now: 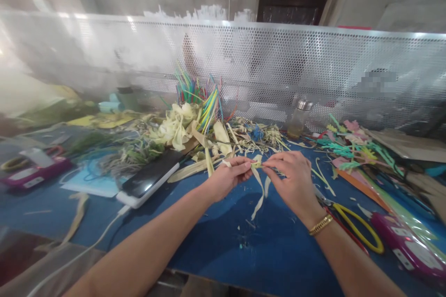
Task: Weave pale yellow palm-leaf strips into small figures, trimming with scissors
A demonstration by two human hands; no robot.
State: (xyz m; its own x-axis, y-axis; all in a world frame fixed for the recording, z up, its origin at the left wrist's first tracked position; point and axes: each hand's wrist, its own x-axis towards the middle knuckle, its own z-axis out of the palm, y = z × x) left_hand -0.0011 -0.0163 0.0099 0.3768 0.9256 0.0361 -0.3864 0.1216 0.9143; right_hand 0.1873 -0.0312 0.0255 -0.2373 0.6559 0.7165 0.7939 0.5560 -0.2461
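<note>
My left hand [231, 176] and my right hand [293, 177] meet over the blue table, fingertips pinched close together. Between them they grip a pale, yellowish-green husk strip [258, 197]; its loose ends dangle below the fingers. A gold bracelet [321, 225] circles my right wrist. Behind the hands lies a heap of dried husk strips [249, 137], with a bunch of pale husks [179, 125] and coloured stems [209, 102] to its left. Scissors [360, 232] with a yellow handle lie right of my right wrist.
A phone [153, 176] rests on a white power bank with a cable. Purple devices [407, 246] stand at both sides. Further back are a glass bottle [299, 118], coloured cut pieces [351, 144] and a perforated metal screen [244, 55]. Blue table surface [223, 250] shows in front.
</note>
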